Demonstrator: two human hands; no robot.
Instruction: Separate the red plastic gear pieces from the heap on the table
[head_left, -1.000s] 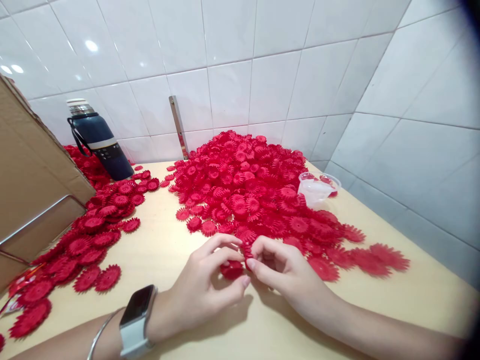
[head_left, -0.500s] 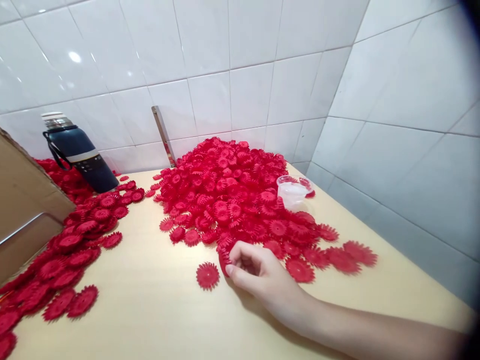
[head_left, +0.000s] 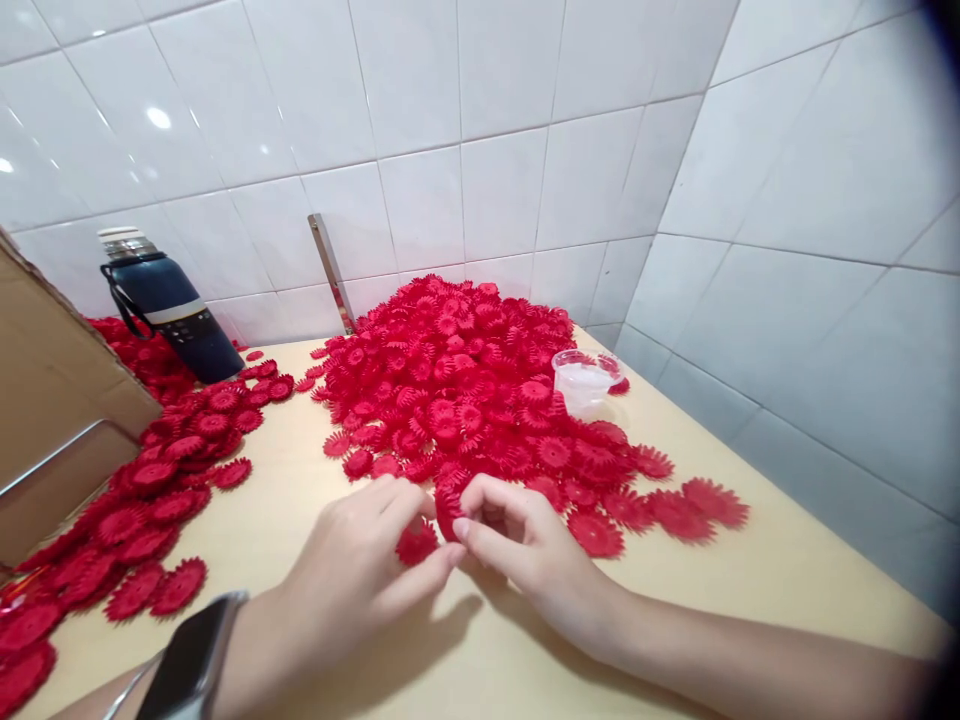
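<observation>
Clearly both hands meet at the near edge of the big red pile (head_left: 465, 390). The right hand (head_left: 525, 550) pinches a small stack of red discs (head_left: 448, 508) on edge between thumb and forefinger, fingers curled closed around it. The left hand (head_left: 360, 575) reaches in with thumb and fingers closing on a single flat disc (head_left: 416, 543) that lies on the table (head_left: 315, 600), just beside the stack.

These toothed plastic flowers look thin, very light and slightly flexible, so they likely need little force. Their frilled rims probably catch on one another, and a flat one on a smooth top is hard to lift; a nail under the rim, or a pinch across the edge, seems the best hold. A stack held on edge could fan out or slip if squeezed loosely.

Other things: a clear cup (head_left: 585, 385), a dark flask (head_left: 169, 310), a cardboard box (head_left: 52, 400), a second spread of discs (head_left: 150, 500).
</observation>
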